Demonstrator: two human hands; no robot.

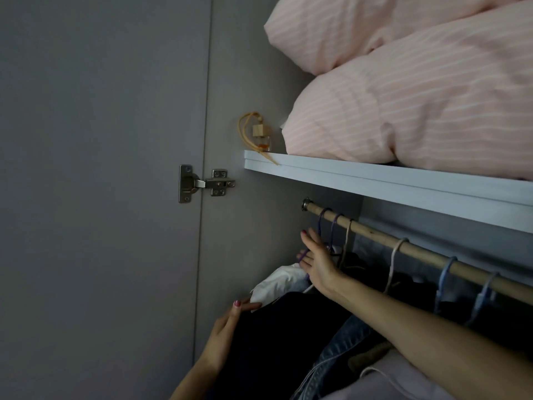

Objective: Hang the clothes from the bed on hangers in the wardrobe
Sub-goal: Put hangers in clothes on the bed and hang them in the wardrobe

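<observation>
The wooden wardrobe rod (418,251) runs from upper left to lower right under a white shelf (375,180). Two purple hanger hooks (325,219) hang at its left end. My right hand (317,259) reaches there, with its fingers curled round a purple hanger just below the hooks. A white garment (278,284) hangs below that hand, beside a dark garment (274,342). My left hand (227,333) lies with straight fingers against the dark garment, its fingertips touching the white one. The hanger's body is hidden by my right hand and the clothes.
Beige and blue hangers (447,272) hold dark clothes further right on the rod. Jeans (343,345) and a pale pink garment (392,382) hang nearest me. Pink striped pillows (418,111) and a small scent bottle (262,137) sit on the shelf. The grey door and its hinge (206,183) stand to the left.
</observation>
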